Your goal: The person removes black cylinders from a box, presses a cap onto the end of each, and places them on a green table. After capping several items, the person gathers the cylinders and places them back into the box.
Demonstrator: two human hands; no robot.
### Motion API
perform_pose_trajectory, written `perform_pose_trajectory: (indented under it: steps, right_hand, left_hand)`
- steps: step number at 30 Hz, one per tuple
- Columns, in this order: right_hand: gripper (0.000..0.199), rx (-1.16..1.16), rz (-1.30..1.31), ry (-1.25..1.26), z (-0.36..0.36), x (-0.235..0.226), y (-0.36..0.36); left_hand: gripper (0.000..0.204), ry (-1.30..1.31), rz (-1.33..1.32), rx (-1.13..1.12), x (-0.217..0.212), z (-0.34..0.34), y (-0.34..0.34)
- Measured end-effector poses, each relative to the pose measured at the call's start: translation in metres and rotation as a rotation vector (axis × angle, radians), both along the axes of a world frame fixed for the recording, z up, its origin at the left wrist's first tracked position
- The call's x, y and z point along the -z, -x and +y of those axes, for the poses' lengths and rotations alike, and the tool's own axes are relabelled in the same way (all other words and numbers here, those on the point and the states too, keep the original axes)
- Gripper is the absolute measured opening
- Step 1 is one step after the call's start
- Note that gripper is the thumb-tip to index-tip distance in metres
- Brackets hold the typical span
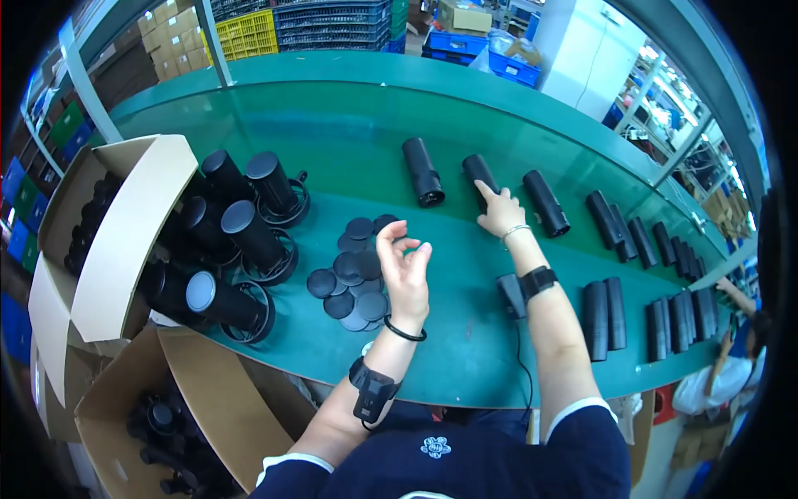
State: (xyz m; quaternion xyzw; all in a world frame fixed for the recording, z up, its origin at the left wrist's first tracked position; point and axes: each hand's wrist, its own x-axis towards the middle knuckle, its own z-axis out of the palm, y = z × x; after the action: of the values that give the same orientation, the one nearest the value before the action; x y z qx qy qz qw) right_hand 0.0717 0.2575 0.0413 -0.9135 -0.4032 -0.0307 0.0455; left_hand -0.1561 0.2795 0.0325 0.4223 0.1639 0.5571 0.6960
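Note:
My left hand (pixel 405 279) is raised palm up, its fingers loosely curled and thumb apart, with nothing in it. Beneath and beside it lies a loose pile of thin black discs (pixel 338 306). My right hand (pixel 504 214) reaches forward over the near end of a black cylindrical tube (pixel 476 166), its index finger stretched along it; that end of the tube is partly hidden. To either side lie similar tubes, one on the left (pixel 422 170) and one on the right (pixel 544 202).
At left stand several upright black cylinders (pixel 249 233) with ring-shaped bases, beside open cardboard boxes (pixel 212 399) of black parts. More tubes (pixel 605 316) lie in rows at right. A small black box (pixel 509 297) with a cable is near my right forearm. Another person's hand (pixel 736 295) is at the far right.

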Motion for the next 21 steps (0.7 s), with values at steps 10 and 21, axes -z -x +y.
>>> perform_pose_trajectory:
  steps: [10,21]
  right_hand:
    - [0.068,0.055,-0.038,-0.203,-0.022,-0.019,-0.041]
    - [0.092,0.368,-0.008,-0.118,-0.265,-0.029,0.05]
  left_hand:
    - [0.045,-0.109,0.121,0.031,0.012,0.002,0.001]
    - [0.024,-0.111,0.412,0.608,0.012,-0.045,-0.016]
